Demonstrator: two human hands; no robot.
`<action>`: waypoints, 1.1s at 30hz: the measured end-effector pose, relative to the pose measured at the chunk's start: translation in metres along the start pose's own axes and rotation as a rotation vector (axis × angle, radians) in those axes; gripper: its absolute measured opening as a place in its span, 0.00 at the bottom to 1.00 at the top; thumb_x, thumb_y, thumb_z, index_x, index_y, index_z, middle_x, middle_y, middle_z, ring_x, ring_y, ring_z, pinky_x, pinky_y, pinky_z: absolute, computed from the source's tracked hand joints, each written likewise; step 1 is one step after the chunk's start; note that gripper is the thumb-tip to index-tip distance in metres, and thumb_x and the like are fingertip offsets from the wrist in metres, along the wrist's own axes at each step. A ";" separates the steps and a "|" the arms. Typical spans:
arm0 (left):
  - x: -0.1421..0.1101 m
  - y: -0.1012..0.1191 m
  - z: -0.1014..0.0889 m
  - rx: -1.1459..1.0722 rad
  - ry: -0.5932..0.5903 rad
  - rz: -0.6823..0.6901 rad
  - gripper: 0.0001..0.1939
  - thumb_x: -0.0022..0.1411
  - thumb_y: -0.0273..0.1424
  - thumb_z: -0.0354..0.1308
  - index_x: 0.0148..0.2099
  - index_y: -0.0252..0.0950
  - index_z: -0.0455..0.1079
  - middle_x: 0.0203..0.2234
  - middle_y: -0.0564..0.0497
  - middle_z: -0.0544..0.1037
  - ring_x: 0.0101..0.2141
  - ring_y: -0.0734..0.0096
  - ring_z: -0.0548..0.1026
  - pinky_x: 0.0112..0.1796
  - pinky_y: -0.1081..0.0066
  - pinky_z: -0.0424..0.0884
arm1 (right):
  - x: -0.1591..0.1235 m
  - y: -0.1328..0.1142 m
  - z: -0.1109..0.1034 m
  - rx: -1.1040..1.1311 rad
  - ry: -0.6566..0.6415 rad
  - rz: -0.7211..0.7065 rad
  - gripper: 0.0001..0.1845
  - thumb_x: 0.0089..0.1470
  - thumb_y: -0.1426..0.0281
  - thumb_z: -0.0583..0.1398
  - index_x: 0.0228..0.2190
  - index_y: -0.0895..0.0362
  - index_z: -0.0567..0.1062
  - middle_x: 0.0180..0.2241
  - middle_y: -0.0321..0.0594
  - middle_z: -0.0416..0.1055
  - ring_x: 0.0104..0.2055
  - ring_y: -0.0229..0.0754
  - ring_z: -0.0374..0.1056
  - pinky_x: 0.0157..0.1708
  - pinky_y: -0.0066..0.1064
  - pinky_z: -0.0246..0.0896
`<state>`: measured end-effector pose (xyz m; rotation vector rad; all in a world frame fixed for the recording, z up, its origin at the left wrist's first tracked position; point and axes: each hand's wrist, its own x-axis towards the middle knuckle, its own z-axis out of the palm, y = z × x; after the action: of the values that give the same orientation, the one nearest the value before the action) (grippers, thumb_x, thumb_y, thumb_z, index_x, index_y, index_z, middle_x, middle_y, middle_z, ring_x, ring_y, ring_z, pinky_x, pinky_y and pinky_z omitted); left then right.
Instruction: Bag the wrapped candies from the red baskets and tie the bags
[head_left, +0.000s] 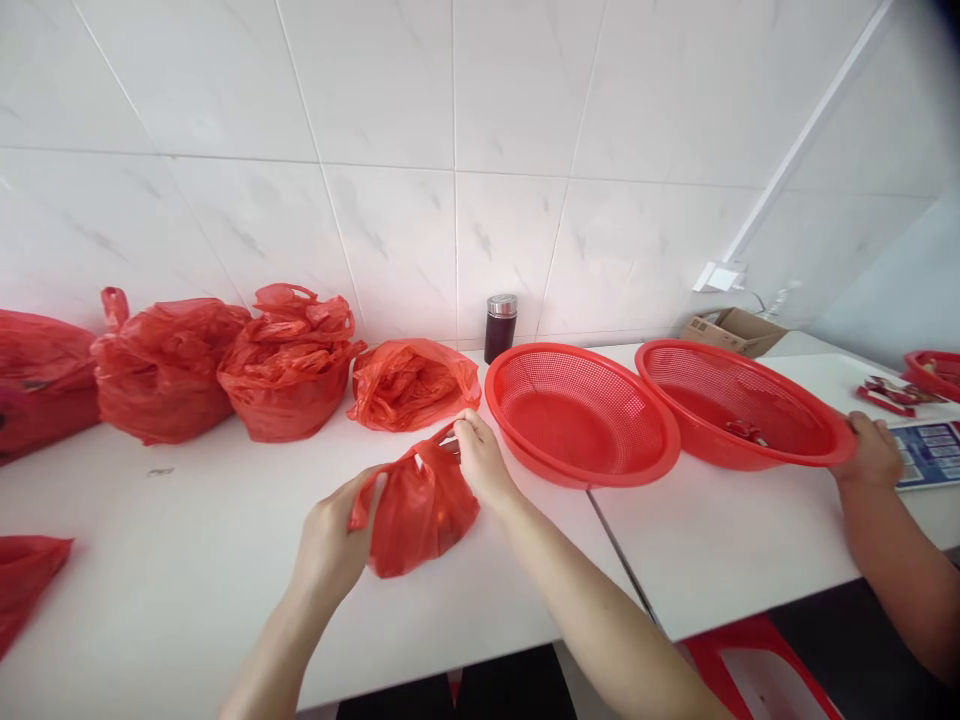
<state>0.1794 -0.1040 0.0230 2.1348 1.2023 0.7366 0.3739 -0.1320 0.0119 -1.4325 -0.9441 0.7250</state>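
Note:
A small red plastic bag (pixel 420 510) with something inside sits on the white table in front of me. My left hand (pixel 337 525) is closed on the bag's left side. Higher up, at its top right, my right hand (pixel 481 455) pinches the bag's handle. Just behind lies a crumpled pile of red plastic bags (pixel 412 385). An oval red mesh basket (pixel 585 415) stands right of my right hand, with nothing visible inside. What the small bag contains cannot be made out through the plastic.
Full red bags (pixel 289 375) line the wall at left. A dark thermos (pixel 500 328) stands behind the baskets. At right, another person's hand (pixel 870 450) grips a second red basket (pixel 742 400) holding a few small items. A cardboard box (pixel 735 330) sits behind it; a stool (pixel 761 665) is below.

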 end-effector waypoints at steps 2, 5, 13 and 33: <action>-0.015 -0.018 0.001 -0.018 0.063 -0.096 0.21 0.65 0.47 0.44 0.46 0.43 0.73 0.38 0.49 0.81 0.39 0.57 0.77 0.39 0.66 0.70 | 0.009 0.019 0.003 -0.103 0.081 0.051 0.10 0.60 0.69 0.41 0.32 0.53 0.60 0.32 0.37 0.72 0.31 0.37 0.71 0.32 0.27 0.65; -0.033 -0.032 0.006 -0.095 0.127 -0.221 0.22 0.64 0.50 0.44 0.45 0.42 0.72 0.37 0.48 0.79 0.40 0.56 0.75 0.40 0.65 0.70 | 0.018 0.038 0.009 -0.181 0.116 0.069 0.12 0.60 0.71 0.39 0.35 0.53 0.59 0.33 0.39 0.73 0.31 0.38 0.72 0.32 0.27 0.64; -0.004 -0.030 0.041 -0.158 0.303 -0.255 0.22 0.69 0.47 0.34 0.44 0.41 0.64 0.41 0.48 0.76 0.41 0.63 0.74 0.42 0.68 0.69 | -0.001 0.040 0.035 -0.582 0.091 -0.056 0.15 0.66 0.60 0.44 0.43 0.52 0.65 0.35 0.38 0.75 0.38 0.43 0.72 0.37 0.29 0.56; 0.083 -0.076 0.047 0.429 -0.096 -0.263 0.22 0.60 0.30 0.45 0.52 0.48 0.72 0.41 0.41 0.81 0.39 0.49 0.77 0.35 0.61 0.67 | 0.071 0.062 0.016 -0.987 -0.005 0.170 0.13 0.64 0.62 0.50 0.41 0.53 0.71 0.40 0.44 0.77 0.44 0.45 0.72 0.39 0.31 0.58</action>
<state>0.2063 -0.0079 -0.0477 2.2465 1.6634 0.2733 0.4014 -0.0593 -0.0439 -2.3864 -1.2702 0.3670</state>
